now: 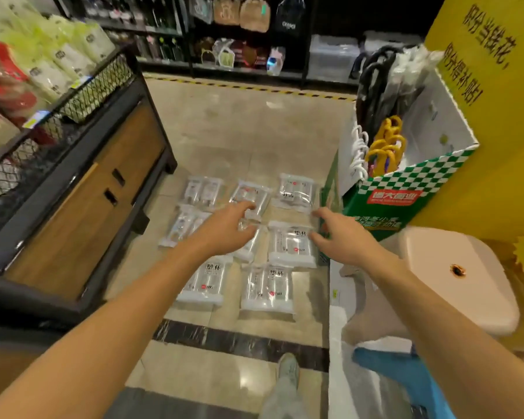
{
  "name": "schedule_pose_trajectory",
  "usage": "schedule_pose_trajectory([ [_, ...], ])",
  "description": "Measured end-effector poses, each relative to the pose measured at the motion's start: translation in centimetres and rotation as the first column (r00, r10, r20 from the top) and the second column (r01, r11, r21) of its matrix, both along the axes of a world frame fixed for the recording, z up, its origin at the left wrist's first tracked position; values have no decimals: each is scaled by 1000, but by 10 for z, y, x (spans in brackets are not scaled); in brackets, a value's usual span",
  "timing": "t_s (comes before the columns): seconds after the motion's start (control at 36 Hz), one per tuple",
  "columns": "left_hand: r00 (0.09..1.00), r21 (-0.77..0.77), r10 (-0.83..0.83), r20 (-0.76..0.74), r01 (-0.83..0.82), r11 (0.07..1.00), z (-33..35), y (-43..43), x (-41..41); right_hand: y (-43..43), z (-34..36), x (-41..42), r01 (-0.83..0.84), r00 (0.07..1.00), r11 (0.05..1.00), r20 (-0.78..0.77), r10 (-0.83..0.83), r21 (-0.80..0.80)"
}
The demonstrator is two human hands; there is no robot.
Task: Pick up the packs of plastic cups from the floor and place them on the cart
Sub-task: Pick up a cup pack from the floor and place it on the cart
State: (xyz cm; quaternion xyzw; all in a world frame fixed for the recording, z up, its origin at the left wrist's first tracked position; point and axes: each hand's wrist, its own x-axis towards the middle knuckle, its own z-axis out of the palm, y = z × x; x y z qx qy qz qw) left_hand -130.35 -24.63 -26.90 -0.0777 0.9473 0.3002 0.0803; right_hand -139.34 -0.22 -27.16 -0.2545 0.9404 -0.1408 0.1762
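Several clear packs of plastic cups lie flat in rows on the beige tiled floor, among them one at the far right (pixel 297 192), one in the middle right (pixel 291 244) and two nearest me (pixel 204 281) (pixel 268 287). My left hand (pixel 227 226) reaches out over the middle packs with its fingers spread and holds nothing. My right hand (pixel 339 232) is stretched out over the right side of the packs, fingers loosely spread, also holding nothing. Both hands hover above the floor. No cart is clearly visible.
A wood-and-black display stand (pixel 82 201) with a mesh basket of goods stands on the left. A green checkered box (pixel 406 189) of umbrellas and a yellow sign are on the right. A white stool (pixel 454 276) and a blue object (pixel 406 376) sit near right.
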Motion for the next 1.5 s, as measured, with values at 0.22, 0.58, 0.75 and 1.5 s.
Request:
schedule_pose_trajectory([
  [0.22, 976, 149, 135, 170, -161, 976, -137, -15, -62, -10, -149, -77, 30, 976, 999, 214, -38, 40],
  [0.58, 936, 269, 185, 300, -269, 925, -470, -61, -117, -41, -480, -115, 148, 905, 989, 404, -136, 1],
  [0.75, 908, 247, 142, 394, -253, 935, -638, -67, -113, -38, -645, -124, 202, 873, 979, 449, -189, 20],
  [1.5, 915, 348, 250, 318, -357, 867, -719, -86, -123, -55, -714, -146, 273, 857, 955, 480, -185, -120],
])
